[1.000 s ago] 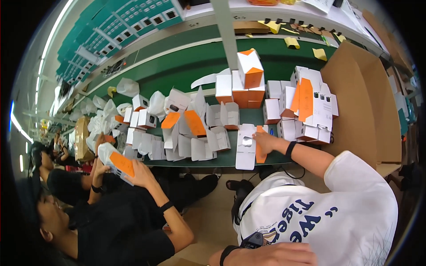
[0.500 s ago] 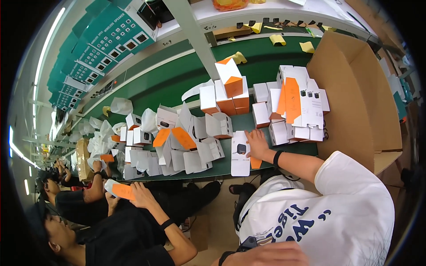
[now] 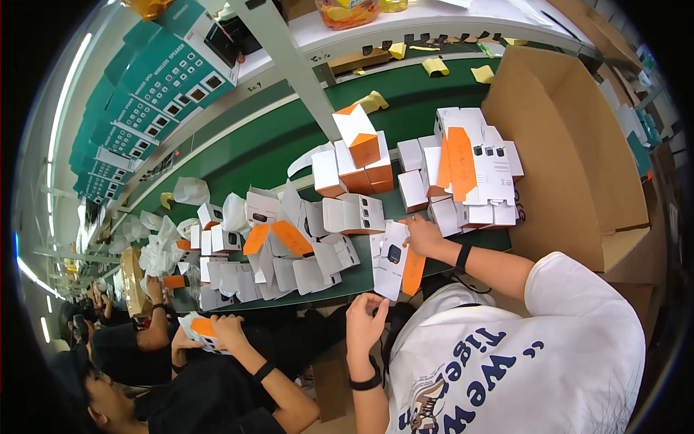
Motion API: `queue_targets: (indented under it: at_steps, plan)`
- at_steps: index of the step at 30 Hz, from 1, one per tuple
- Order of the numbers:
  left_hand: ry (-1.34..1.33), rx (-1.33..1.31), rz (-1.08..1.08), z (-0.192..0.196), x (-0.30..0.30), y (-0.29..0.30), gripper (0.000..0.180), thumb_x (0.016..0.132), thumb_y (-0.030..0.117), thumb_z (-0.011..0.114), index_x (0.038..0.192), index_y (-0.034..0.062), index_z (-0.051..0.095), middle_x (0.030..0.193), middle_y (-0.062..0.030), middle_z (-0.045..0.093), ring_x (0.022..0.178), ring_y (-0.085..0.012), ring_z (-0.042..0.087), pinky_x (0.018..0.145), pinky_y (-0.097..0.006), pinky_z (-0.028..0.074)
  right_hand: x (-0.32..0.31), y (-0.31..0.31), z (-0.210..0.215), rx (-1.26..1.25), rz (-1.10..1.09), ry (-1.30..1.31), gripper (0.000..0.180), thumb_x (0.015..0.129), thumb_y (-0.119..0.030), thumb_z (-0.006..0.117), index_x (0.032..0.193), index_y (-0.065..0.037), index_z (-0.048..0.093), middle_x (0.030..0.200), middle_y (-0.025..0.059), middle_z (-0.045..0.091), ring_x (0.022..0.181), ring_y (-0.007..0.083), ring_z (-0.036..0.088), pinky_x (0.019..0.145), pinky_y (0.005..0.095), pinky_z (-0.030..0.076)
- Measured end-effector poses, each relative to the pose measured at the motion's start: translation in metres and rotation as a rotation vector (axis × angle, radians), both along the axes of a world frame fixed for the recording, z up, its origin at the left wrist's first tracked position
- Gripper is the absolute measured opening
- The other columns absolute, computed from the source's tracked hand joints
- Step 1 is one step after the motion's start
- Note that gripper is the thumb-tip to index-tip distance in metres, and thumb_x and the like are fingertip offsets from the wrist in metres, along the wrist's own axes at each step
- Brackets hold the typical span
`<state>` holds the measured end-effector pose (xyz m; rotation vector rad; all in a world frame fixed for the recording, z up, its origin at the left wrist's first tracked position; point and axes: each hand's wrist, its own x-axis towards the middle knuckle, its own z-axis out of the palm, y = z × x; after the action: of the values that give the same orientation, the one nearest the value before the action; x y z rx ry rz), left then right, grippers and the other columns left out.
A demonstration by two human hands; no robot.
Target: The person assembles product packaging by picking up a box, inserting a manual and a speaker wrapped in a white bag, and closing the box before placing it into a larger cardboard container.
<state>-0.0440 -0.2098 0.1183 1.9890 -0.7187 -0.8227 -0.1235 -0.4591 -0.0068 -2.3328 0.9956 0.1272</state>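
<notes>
A flat, folded white carton (image 3: 390,253) with an orange side panel and a picture of a small black device lies at the near edge of the green bench, slightly tilted. My right hand (image 3: 424,236) grips its upper right edge between thumb and fingers. Just below the carton's lower corner is my left hand (image 3: 367,318), wearing a dark watch, its fingers curved and apart with nothing in them. Beneath the held carton, part of another white flat piece (image 3: 377,249) shows. Left of it stand opened white cartons (image 3: 354,213) with raised flaps.
A large brown cardboard box (image 3: 564,152) stands open at the right. Closed white-and-orange boxes (image 3: 358,177) are stacked behind, with more boxes under a flat carton (image 3: 491,170). A co-worker (image 3: 224,383) at left handles a white-and-orange carton. Teal boxes (image 3: 159,79) fill the upper-left shelf.
My left hand has risen from the lower edge to the carton's lower corner. My right hand has taken the carton's edge and tilted it, baring more orange panel. The co-worker's carton has turned.
</notes>
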Motion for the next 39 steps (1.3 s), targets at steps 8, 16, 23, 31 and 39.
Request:
queue_targets:
  at_steps: [8, 16, 23, 31, 39]
  plan:
    - [-0.269, -0.036, -0.128, -0.037, 0.01, -0.053, 0.068, 0.09, 0.031, 0.076, 0.138, -0.0081, 0.048, 0.143, -0.0295, 0.049, 0.134, -0.0454, 0.047, 0.113, -0.045, 0.039, -0.039, -0.015, 0.098, 0.057, 0.095, -0.423, 0.037, 0.082, -0.001, 0.072, 0.119, 0.0, 0.064, 0.108, 0.0193, 0.064, 0.102, 0.0398, 0.065, 0.088, 0.0482, 0.053]
    - [0.041, -0.545, 0.263, 0.054, 0.019, -0.027, 0.031, 0.098, 0.008, 0.066, 0.126, -0.0051, 0.059, 0.114, -0.0118, 0.069, 0.1, -0.0167, 0.065, 0.092, -0.034, 0.052, -0.022, 0.034, 0.205, 0.034, -0.044, -0.925, 0.039, 0.088, -0.016, 0.077, 0.124, -0.004, 0.065, 0.137, 0.0169, 0.057, 0.12, 0.0364, 0.061, 0.098, 0.0394, 0.052]
    - [-0.084, -0.573, 0.422, 0.055, -0.018, -0.017, 0.051, 0.103, 0.017, 0.063, 0.143, -0.0052, 0.042, 0.133, -0.0146, 0.059, 0.119, -0.0214, 0.057, 0.105, -0.037, 0.044, -0.006, 0.066, 0.209, 0.037, -0.035, -1.076, 0.053, 0.09, -0.015, 0.076, 0.139, -0.003, 0.059, 0.156, 0.0205, 0.045, 0.132, 0.0362, 0.057, 0.107, 0.0385, 0.047]
    - [-0.126, -0.684, 0.512, 0.052, -0.023, 0.013, 0.052, 0.1, 0.015, 0.064, 0.142, -0.0027, 0.038, 0.133, -0.0167, 0.055, 0.12, -0.0229, 0.057, 0.102, -0.037, 0.047, 0.013, 0.081, 0.209, 0.445, 0.223, -0.982, 0.054, 0.085, -0.019, 0.079, 0.13, -0.006, 0.052, 0.134, 0.0125, 0.054, 0.115, 0.0236, 0.058, 0.094, 0.035, 0.048]
    - [-0.216, -0.635, 0.462, 0.058, -0.02, 0.015, 0.091, 0.079, 0.013, 0.087, 0.15, -0.0008, 0.031, 0.137, -0.0189, 0.051, 0.125, -0.0276, 0.055, 0.105, -0.04, 0.047, 0.003, 0.078, 0.207, 0.81, 0.419, -0.822, 0.051, 0.082, -0.017, 0.075, 0.12, -0.005, 0.044, 0.112, 0.0117, 0.049, 0.102, 0.0235, 0.049, 0.095, 0.0333, 0.042]
